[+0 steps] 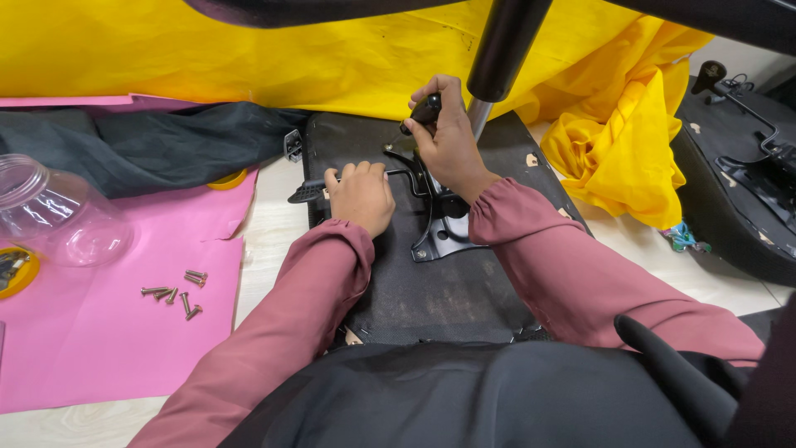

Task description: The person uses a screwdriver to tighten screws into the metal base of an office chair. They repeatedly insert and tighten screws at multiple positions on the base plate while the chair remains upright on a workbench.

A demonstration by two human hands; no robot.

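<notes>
An upturned black chair seat (431, 290) lies in front of me with a black metal mechanism plate (444, 236) bolted to it. My left hand (361, 195) is closed over the plate's black lever (305, 192), pressing it down. My right hand (448, 137) grips a black-handled screwdriver (421, 112), its tip pointed down at the far left corner of the plate. The chair's gas column (502, 50) rises just right of that hand. Both arms wear dusty-pink sleeves.
Several loose screws (176, 294) lie on a pink sheet (108, 332) at left, beside a clear plastic jar (58, 216) on its side and a yellow lid (12, 270). Yellow cloth (613, 141) is heaped behind. Another black seat base (738, 182) sits at right.
</notes>
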